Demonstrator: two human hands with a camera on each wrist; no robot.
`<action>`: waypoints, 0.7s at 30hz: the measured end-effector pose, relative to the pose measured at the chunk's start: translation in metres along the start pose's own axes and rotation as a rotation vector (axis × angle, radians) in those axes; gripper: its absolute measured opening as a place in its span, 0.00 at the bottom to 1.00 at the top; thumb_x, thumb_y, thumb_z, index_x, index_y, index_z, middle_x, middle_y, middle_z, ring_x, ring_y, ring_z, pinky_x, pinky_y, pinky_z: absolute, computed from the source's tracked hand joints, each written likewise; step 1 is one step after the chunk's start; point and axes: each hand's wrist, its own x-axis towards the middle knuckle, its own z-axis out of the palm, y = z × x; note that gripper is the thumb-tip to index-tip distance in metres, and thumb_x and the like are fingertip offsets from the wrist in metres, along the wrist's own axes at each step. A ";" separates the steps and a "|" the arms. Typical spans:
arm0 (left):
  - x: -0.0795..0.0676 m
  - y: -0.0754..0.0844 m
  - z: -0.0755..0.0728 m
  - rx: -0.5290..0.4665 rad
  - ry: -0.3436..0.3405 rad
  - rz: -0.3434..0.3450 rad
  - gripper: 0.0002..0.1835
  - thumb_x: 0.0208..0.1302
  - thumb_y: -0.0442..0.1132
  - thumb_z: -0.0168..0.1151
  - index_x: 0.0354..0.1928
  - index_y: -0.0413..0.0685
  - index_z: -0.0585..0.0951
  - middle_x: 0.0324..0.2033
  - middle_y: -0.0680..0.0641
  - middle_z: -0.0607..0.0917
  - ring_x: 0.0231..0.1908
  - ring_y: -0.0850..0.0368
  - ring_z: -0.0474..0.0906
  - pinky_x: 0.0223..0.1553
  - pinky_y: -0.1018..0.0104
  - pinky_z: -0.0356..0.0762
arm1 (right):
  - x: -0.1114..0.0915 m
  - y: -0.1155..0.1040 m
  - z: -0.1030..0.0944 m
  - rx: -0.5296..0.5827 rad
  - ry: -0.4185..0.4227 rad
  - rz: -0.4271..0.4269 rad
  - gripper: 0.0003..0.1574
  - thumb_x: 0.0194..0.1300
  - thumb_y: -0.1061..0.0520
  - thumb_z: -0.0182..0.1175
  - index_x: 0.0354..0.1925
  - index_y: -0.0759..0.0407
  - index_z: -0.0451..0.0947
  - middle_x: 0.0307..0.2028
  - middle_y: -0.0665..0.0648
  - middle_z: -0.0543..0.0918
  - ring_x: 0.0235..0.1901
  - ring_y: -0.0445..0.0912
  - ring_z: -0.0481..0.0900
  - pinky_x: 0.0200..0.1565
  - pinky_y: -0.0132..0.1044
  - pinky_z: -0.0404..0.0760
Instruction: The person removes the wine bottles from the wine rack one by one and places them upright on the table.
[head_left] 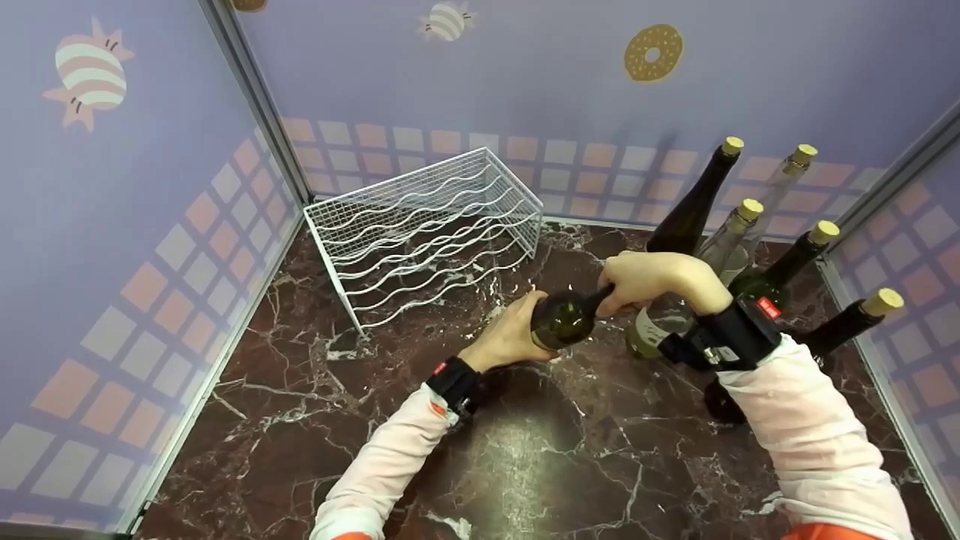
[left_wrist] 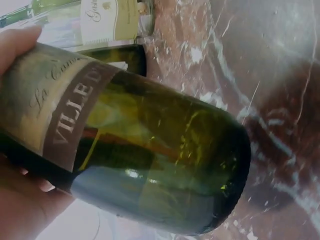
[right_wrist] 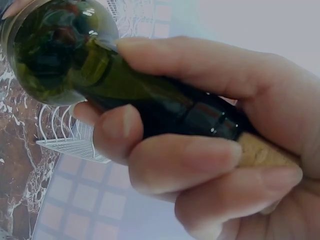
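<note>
A dark green wine bottle (head_left: 561, 321) is held off the marbled surface between both hands. My left hand (head_left: 511, 334) grips its body; in the left wrist view the bottle (left_wrist: 165, 155) lies tilted, its label partly covered by that hand (left_wrist: 25, 200). The right hand (head_left: 651, 279) wraps round the neck, and the right wrist view shows its fingers (right_wrist: 185, 155) curled there beside the cork (right_wrist: 262, 151). A white wire wine rack (head_left: 420, 240) with wavy rails stands left of and behind the hands.
Several corked bottles stand at the right, among them a dark one (head_left: 694, 199) at the back, a clear one (head_left: 726, 236) and a dark one (head_left: 844, 330) beside the right forearm. Patterned panels (head_left: 480, 82) wall in the marbled surface (head_left: 300, 450).
</note>
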 end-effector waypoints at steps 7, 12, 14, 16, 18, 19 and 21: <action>-0.002 0.001 0.005 0.006 0.096 -0.006 0.44 0.34 0.37 0.79 0.58 0.36 0.69 0.49 0.37 0.81 0.51 0.44 0.79 0.58 0.53 0.79 | -0.001 -0.001 0.000 0.031 0.024 0.022 0.12 0.62 0.53 0.65 0.32 0.62 0.85 0.17 0.50 0.82 0.16 0.36 0.74 0.22 0.28 0.72; -0.001 0.002 0.004 0.013 0.133 -0.027 0.45 0.32 0.37 0.80 0.58 0.37 0.70 0.50 0.37 0.81 0.52 0.43 0.79 0.60 0.51 0.77 | -0.001 0.001 0.000 0.043 0.088 -0.016 0.19 0.63 0.50 0.66 0.44 0.63 0.84 0.26 0.57 0.88 0.20 0.39 0.80 0.27 0.32 0.82; -0.001 0.001 0.003 0.001 0.137 -0.038 0.45 0.32 0.36 0.81 0.58 0.37 0.69 0.51 0.36 0.81 0.53 0.42 0.78 0.61 0.50 0.76 | -0.002 0.002 0.000 0.049 0.155 -0.062 0.25 0.64 0.47 0.66 0.51 0.64 0.81 0.33 0.60 0.89 0.27 0.43 0.85 0.36 0.38 0.85; -0.002 0.000 0.003 -0.014 0.145 -0.052 0.46 0.32 0.35 0.81 0.58 0.37 0.69 0.51 0.35 0.81 0.53 0.41 0.78 0.60 0.50 0.76 | -0.004 0.003 -0.001 0.074 0.245 -0.112 0.32 0.64 0.45 0.65 0.59 0.64 0.77 0.42 0.63 0.88 0.37 0.50 0.87 0.46 0.45 0.85; -0.002 -0.001 0.003 -0.029 0.157 -0.067 0.46 0.32 0.35 0.80 0.58 0.37 0.69 0.50 0.35 0.81 0.52 0.40 0.78 0.59 0.49 0.77 | -0.007 0.005 -0.002 0.130 0.342 -0.146 0.36 0.66 0.44 0.63 0.64 0.65 0.71 0.50 0.65 0.86 0.47 0.55 0.85 0.55 0.50 0.82; -0.002 -0.001 0.003 -0.040 0.164 -0.076 0.45 0.32 0.35 0.80 0.58 0.37 0.69 0.51 0.35 0.81 0.52 0.40 0.78 0.59 0.49 0.77 | -0.007 0.006 -0.003 0.178 0.391 -0.163 0.37 0.67 0.45 0.62 0.66 0.64 0.69 0.52 0.65 0.84 0.50 0.57 0.83 0.55 0.51 0.82; -0.002 -0.002 0.003 -0.062 0.183 -0.089 0.46 0.31 0.36 0.79 0.59 0.37 0.69 0.51 0.36 0.80 0.53 0.40 0.78 0.58 0.49 0.76 | -0.008 0.007 -0.003 0.291 0.497 -0.201 0.37 0.69 0.49 0.60 0.69 0.64 0.64 0.56 0.67 0.81 0.51 0.55 0.82 0.53 0.48 0.83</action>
